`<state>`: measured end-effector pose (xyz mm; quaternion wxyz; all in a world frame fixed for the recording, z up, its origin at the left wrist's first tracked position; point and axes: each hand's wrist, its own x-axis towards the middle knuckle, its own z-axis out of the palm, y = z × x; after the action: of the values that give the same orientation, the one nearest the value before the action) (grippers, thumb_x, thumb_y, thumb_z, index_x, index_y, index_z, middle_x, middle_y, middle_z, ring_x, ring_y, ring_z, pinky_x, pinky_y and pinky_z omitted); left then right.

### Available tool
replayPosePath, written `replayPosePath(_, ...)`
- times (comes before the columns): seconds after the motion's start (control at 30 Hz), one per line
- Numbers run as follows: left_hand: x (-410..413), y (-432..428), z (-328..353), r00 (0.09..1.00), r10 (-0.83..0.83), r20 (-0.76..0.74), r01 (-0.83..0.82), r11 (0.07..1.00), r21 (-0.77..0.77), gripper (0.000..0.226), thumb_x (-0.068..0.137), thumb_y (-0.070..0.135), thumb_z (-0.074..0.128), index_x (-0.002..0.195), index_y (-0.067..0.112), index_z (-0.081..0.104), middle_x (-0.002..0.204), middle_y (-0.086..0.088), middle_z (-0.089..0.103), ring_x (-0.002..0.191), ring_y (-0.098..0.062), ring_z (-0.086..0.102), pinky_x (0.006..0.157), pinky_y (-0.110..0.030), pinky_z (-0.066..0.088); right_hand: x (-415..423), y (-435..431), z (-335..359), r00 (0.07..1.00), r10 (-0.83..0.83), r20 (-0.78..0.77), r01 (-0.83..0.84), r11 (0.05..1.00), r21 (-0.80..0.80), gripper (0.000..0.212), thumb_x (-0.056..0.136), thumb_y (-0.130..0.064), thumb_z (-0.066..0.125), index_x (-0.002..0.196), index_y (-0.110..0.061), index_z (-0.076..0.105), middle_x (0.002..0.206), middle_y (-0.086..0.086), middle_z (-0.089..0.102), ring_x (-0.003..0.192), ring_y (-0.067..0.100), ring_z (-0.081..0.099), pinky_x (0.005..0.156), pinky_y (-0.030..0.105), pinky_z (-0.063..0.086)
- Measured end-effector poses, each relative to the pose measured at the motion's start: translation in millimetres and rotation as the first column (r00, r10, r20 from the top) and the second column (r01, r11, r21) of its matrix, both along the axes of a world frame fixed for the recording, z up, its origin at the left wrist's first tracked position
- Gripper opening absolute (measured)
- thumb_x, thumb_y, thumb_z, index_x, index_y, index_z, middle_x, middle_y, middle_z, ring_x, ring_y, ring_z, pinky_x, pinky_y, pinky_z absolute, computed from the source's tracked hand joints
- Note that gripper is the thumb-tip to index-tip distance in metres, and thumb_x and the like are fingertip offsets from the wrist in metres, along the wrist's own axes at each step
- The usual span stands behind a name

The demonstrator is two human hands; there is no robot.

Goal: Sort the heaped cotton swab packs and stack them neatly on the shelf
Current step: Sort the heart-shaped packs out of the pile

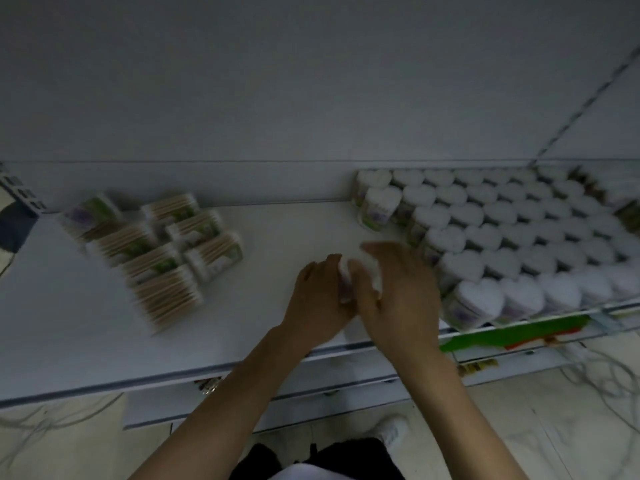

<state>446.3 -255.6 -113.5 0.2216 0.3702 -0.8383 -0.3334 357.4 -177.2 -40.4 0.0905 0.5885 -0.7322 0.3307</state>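
A white heart-lidded swab tub (pixel 346 278) stands on the white shelf (pixel 277 230) near its front edge. My left hand (pixel 318 299) grips it from the left and my right hand (pixel 398 292) curls over it from the right, so most of it is hidden. Rows of the same heart-lidded tubs (pixel 512 237) fill the right part of the shelf. Several flat packs of wooden-stick swabs (pixel 159 251) lie heaped and overlapping on the left part of the shelf.
A grey back panel (pixel 311 98) rises behind the shelf. A green and red price strip (pixel 512 332) runs along the front edge at the right. Lower shelves (pixel 311 386) and loose cables (pixel 595 372) lie on the floor below.
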Motion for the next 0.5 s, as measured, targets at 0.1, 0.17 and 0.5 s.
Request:
replayPosePath(0.1,-20,3,-4,0.974,-0.023,0.225,0.05,0.992,-0.112,0.086,0.081,0.068,0.022,0.15,0.016,0.025,0.154,-0.004,0.029,0.143,-0.021,0.022,0.119,-0.037,0.006,-5,10,-19,0.983,-0.011,-0.183,0.028,0.995,0.091,0.035,0.088,-0.033,0.048,0.104,-0.011,0.07,0.105,0.008,0.069,0.095,0.027,0.064,0.083,0.032,0.045)
replayPosePath(0.17,-28,0,4,0.984,-0.002,0.178,0.016,0.997,-0.075,0.104,0.066,0.073,0.009,0.153,0.016,0.012,0.157,-0.003,0.022,0.145,-0.018,0.016,0.119,-0.037,0.006,-10,14,-26,0.982,-0.055,-0.178,0.076,0.991,0.111,0.039,0.089,-0.032,0.047,0.114,-0.01,0.067,0.117,0.009,0.066,0.112,0.027,0.059,0.096,0.032,0.037)
replayPosePath(0.5,-68,-33,4,0.994,0.083,0.075,-0.076,0.994,-0.083,0.093,0.08,0.062,0.014,0.153,0.006,0.001,0.16,-0.01,0.016,0.144,-0.023,0.022,0.117,-0.041,0.02,-47,-30,-27,0.987,-0.104,-0.126,0.123,0.98,0.155,0.048,0.087,-0.031,0.042,0.121,-0.005,0.063,0.127,0.015,0.061,0.121,0.033,0.056,0.102,0.043,0.037)
